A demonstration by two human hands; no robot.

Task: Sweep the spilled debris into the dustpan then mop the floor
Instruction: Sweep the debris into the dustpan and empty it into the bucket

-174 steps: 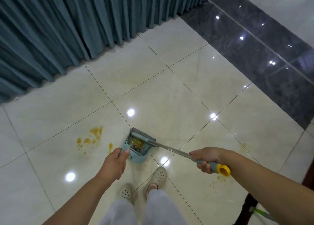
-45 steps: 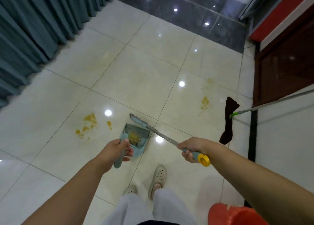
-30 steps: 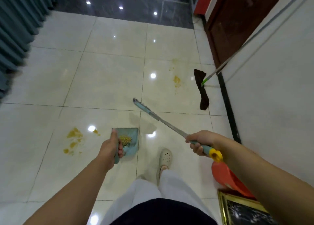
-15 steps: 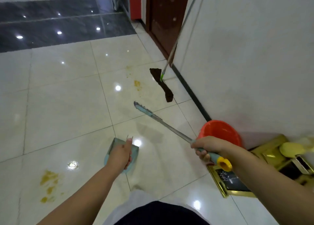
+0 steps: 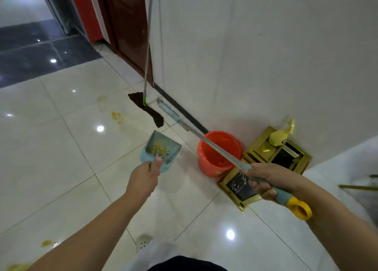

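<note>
The left hand (image 5: 143,178) carries the dustpan (image 5: 161,152) clear of the floor (image 5: 61,158), its fingers wrapped around the handle with the thumb laid on top, and a small heap of yellow debris (image 5: 160,148) sits in the pan's back half. The right hand (image 5: 270,178) has its fingers closed around the grip of the long-handled brush (image 5: 204,139), whose shaft crosses above the orange bucket (image 5: 216,154) and whose head hangs near the wall's dark skirting. The step in hand looks like emptying: the pan is just to the left of the bucket, not yet over it. The next move calls for bringing the pan over the rim and tipping it forward, level until then so nothing slides off the open lip. Yellow smears (image 5: 117,117) remain on the tiles, and the mop (image 5: 146,105) leans against the wall just beyond, its dark cloth on the floor, untouched.
</note>
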